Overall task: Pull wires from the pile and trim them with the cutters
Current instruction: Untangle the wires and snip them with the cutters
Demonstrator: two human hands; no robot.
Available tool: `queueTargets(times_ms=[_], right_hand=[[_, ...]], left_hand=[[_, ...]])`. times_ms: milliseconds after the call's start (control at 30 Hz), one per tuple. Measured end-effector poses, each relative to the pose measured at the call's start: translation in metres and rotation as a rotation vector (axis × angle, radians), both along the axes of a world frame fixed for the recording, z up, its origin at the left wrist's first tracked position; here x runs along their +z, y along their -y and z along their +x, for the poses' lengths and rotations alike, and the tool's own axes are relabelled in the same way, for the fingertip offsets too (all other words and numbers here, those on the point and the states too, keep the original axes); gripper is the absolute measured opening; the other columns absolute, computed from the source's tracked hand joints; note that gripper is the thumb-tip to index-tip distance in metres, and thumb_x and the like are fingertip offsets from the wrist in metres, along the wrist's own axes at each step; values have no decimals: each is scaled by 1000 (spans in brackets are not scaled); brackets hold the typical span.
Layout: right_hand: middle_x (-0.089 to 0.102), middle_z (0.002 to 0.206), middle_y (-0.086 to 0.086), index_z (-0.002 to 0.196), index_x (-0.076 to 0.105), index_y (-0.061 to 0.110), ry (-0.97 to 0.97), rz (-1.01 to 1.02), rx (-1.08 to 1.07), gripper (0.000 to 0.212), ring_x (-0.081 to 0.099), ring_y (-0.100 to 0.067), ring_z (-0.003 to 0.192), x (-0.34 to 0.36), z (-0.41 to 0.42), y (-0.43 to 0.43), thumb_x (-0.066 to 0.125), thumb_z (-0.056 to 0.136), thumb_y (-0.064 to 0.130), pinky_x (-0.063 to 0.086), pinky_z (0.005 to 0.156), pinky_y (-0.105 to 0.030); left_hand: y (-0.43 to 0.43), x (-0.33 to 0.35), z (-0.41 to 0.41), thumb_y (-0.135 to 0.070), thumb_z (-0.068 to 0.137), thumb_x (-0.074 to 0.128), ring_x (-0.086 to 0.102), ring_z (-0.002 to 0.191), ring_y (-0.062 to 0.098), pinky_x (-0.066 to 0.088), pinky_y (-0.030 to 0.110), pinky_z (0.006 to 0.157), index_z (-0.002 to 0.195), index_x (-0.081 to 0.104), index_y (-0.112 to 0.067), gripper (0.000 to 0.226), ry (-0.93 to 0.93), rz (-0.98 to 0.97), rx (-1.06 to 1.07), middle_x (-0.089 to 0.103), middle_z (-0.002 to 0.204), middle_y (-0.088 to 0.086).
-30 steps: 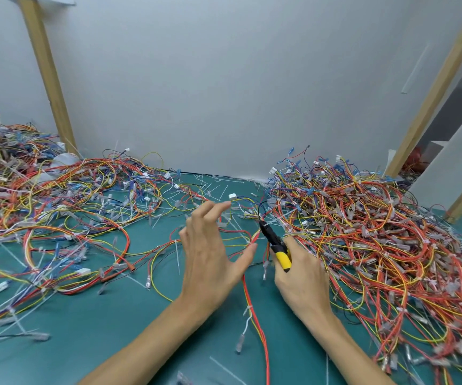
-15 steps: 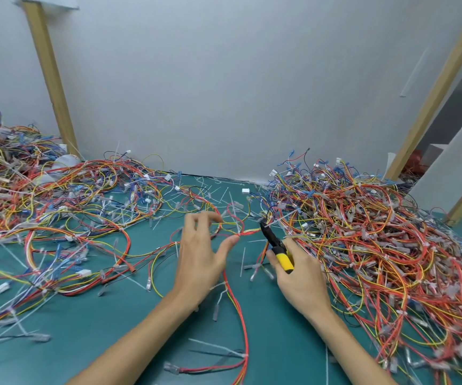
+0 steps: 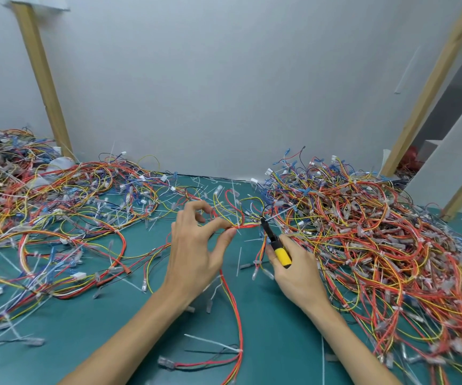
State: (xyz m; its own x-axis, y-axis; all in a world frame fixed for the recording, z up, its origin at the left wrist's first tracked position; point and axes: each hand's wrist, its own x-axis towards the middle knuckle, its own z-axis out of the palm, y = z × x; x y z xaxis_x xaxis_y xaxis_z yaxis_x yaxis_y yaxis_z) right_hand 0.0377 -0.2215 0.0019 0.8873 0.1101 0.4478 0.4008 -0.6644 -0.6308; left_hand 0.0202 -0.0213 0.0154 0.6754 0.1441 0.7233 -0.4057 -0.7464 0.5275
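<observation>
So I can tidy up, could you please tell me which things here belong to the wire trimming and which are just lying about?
In use: left hand pinching a wire bundle; right hand gripping the cutters; wire pile at right.
Lying about: spread wires at left; white cable tie on the mat; wooden post.

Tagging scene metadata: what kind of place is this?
Probably a makeshift wire-harness rework bench: wire piles heaped on a green mat, left hand pinching a bundle, right hand gripping cutters, bare wood studs against a plain wall.
</observation>
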Motion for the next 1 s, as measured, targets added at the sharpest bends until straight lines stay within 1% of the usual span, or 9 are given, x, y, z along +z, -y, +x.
queueTargets(times_ms=[200,333,400,433,533,633,733,867,1000], right_hand=[[51,60,-1,71,46,20,-21,-39,-20,31,44,-17,63,3,0,0,61,95,32,35,57,-26],[50,56,0,68,47,20,-54,-95,-82,29,42,-15,56,4,2,-1,63,92,28,34,53,-25],[51,59,1,72,48,23,-39,-74,-159,27,44,-15,57,5,1,-3,62,93,31,36,56,-31],[53,63,2,77,52,22,-36,-25,-201,22,46,-21,62,6,0,-2,61,93,33,37,61,-37],[55,73,0,91,58,15,-77,179,-259,17,49,-28,73,7,-1,6,62,93,32,37,68,-34],[56,65,-4,82,57,18,-143,475,-137,12,57,-24,60,12,-8,7,64,92,20,49,61,-38],[63,68,-7,88,59,10,-293,757,35,10,59,-21,57,19,-14,-2,67,91,15,52,52,-35],[65,63,-9,87,66,2,-451,771,77,43,56,-23,49,16,-23,-19,74,77,42,49,44,-33],[69,68,-5,86,67,5,-612,899,81,39,61,-20,52,16,-21,-21,78,70,39,53,47,-32]], left_hand=[[4,0,-3,-36,85,71,54,98,11,34,9,88,82,72,-31,6,-131,-242,-173,42,108,-5],[2,-5,0,-36,82,75,51,94,17,35,29,88,78,74,-32,6,-150,-195,-79,42,107,-4],[0,-7,1,-34,79,78,47,94,19,29,32,82,75,75,-31,6,-139,-114,17,43,107,-3],[-1,-8,1,-34,78,80,45,94,20,25,30,80,75,75,-31,6,-127,-69,47,44,107,-3],[-6,-12,4,-35,78,79,45,97,21,21,28,79,75,75,-31,7,-90,16,59,46,106,-2],[-5,-15,5,-40,80,71,46,100,21,24,28,83,76,74,-30,11,-24,62,36,50,105,-3],[-1,-14,3,-36,85,67,51,104,20,32,31,86,78,72,-25,14,117,238,-3,60,100,-7],[8,-9,0,-30,92,64,63,88,15,42,33,89,77,68,-19,19,338,449,-100,69,89,-10],[15,-7,-3,-25,92,65,60,67,16,49,31,81,75,70,-15,21,427,481,-209,70,84,-7]])
